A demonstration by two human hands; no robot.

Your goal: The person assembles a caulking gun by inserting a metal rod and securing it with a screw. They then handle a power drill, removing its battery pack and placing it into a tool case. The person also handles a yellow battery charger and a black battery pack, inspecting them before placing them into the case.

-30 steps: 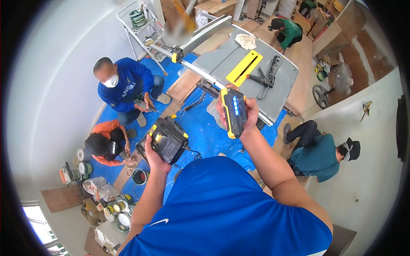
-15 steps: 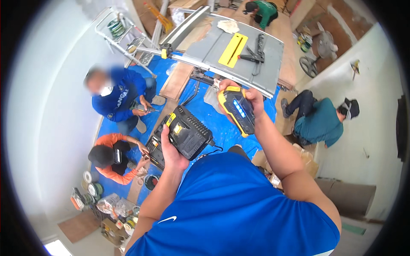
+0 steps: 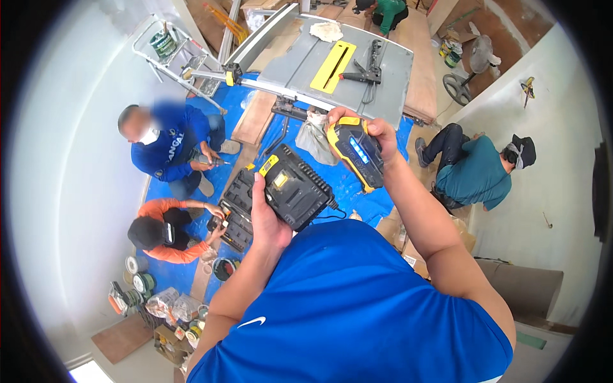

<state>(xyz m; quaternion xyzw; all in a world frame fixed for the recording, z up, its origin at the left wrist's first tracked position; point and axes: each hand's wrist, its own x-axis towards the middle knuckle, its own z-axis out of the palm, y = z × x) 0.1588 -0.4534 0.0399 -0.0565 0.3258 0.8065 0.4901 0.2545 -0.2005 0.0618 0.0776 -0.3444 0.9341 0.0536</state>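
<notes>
My left hand (image 3: 268,223) grips a black battery charger (image 3: 295,191) with a yellow label by its near-left edge; its thumb lies along the side and a cord hangs from the right end. Up to the right, my right hand (image 3: 381,137) is closed round a black and yellow power-tool battery (image 3: 356,153). Blue indicator lights glow on the battery's face. Battery and charger are apart, both held in the air in front of my body. Beneath the charger, an open black tool case (image 3: 239,225) lies on the floor.
Ahead stands a table saw (image 3: 396,83) with a black clamp (image 3: 367,73) on top. A person in blue (image 3: 172,140) with a drill and one in orange (image 3: 169,210) crouch at left; another in teal (image 3: 476,169) crouches at right. A stepladder (image 3: 179,60) stands far left.
The view has shifted a little, so the surroundings sit further left. My left hand and the charger have moved slightly right, nearer the battery. Both holds are unchanged.
</notes>
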